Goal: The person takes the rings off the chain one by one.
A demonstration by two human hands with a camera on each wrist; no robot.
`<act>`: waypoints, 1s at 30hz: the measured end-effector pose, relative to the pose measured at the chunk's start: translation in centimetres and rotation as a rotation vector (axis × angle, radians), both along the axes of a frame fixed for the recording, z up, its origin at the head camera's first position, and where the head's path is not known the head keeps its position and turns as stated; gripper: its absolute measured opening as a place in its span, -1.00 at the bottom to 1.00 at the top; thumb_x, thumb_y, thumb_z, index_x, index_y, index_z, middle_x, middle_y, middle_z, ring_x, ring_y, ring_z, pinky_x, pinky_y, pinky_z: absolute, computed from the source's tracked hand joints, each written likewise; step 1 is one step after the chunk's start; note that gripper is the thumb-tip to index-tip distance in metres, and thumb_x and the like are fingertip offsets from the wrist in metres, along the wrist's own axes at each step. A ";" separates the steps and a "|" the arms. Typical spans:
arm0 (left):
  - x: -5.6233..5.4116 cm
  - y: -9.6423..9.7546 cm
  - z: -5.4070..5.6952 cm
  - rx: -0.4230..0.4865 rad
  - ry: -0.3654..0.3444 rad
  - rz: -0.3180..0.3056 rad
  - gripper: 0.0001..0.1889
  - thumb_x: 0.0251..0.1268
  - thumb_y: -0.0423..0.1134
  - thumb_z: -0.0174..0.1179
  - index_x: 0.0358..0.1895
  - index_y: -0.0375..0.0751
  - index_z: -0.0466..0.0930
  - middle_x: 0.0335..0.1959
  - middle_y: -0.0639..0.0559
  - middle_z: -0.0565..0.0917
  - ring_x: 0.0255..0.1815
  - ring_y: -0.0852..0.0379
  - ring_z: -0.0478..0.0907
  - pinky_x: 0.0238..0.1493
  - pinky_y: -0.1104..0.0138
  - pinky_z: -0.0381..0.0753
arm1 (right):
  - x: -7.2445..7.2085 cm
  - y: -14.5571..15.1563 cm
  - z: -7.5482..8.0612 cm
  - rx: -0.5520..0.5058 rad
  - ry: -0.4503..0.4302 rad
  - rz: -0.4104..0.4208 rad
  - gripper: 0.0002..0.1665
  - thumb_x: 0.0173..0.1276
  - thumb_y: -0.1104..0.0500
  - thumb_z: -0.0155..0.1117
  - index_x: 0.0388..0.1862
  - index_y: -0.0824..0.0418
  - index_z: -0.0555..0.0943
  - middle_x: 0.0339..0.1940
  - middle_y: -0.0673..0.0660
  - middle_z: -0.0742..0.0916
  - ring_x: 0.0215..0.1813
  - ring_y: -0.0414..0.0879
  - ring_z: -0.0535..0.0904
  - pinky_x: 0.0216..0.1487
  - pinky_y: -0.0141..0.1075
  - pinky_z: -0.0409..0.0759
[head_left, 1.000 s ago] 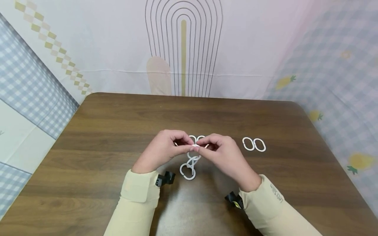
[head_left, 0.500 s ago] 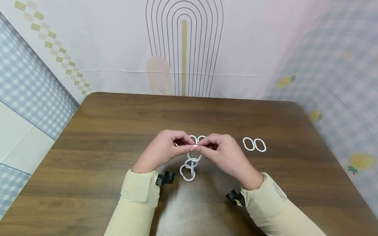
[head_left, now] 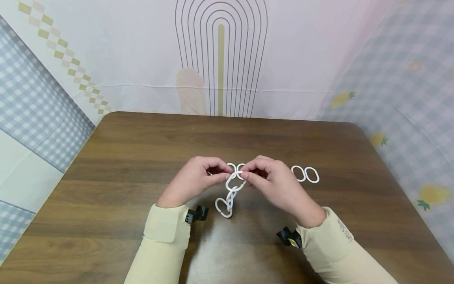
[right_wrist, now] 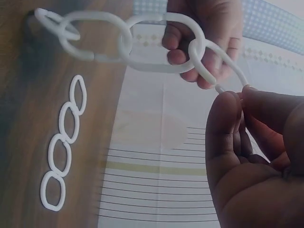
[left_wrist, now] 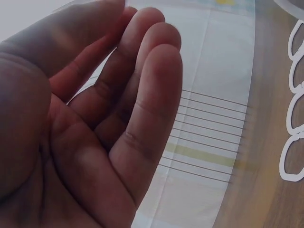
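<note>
My right hand (head_left: 274,179) pinches a white plastic C-shaped link (right_wrist: 223,57) between thumb and fingertips, at its gap. Below it hangs a short chain of joined white links (right_wrist: 161,42), whose lowest link (head_left: 223,208) is down by the table in the head view. Left of the held link, my left hand (head_left: 202,173) has its thumb and index tips close together beside it. In the right wrist view the whole link shows in front of that hand, with no left finger seen gripping it. Loosely bent left fingers (left_wrist: 152,95) fill the left wrist view.
A row of several loose white links (right_wrist: 59,154) lies on the brown wooden table (head_left: 159,134), partly hidden behind my hands in the head view. Two more links (head_left: 312,174) lie to the right. A patterned cloth (head_left: 142,47) hangs behind the table.
Both hands met at the link; now my right hand has drawn back to the right with it, leaving a gap to the left fingertips. The hanging chain has swung slightly. My left hand stays nearly still.
</note>
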State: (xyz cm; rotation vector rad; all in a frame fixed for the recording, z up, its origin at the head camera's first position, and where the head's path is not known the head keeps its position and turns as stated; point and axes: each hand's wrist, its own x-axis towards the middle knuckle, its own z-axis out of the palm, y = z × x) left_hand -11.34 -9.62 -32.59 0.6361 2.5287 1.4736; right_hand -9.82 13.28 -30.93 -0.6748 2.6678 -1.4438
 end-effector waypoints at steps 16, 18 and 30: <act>0.3 0.4 -0.2 0.092 -0.085 -0.145 -0.86 0.30 -0.32 0.34 -0.17 0.01 0.78 -0.28 0.14 0.74 -0.23 0.09 0.66 -0.13 0.26 0.66 | 0.1 0.1 1.0 -0.179 -0.013 0.016 -0.93 0.41 0.28 0.33 -0.19 0.26 0.70 -0.41 0.06 0.70 -0.38 -0.12 0.64 -0.30 -0.31 0.66; 0.4 0.4 -0.1 0.087 -0.076 -0.145 -0.88 0.31 -0.32 0.34 -0.19 0.00 0.78 -0.30 0.13 0.74 -0.26 0.09 0.65 -0.15 0.27 0.66 | 0.1 0.0 1.0 -0.196 -0.024 0.009 -0.93 0.41 0.29 0.33 -0.19 0.28 0.69 -0.43 0.08 0.70 -0.39 -0.12 0.64 -0.31 -0.32 0.66; 0.3 0.3 0.4 0.059 -0.037 -0.091 -0.95 0.27 -0.24 0.39 -0.29 -0.10 0.74 -0.38 0.19 0.70 -0.32 0.18 0.60 -0.17 0.26 0.62 | 0.2 0.1 0.5 -0.359 -0.171 -0.011 -0.86 0.40 0.37 0.31 -0.15 0.46 0.64 -0.30 0.26 0.74 -0.33 -0.11 0.74 -0.20 -0.20 0.74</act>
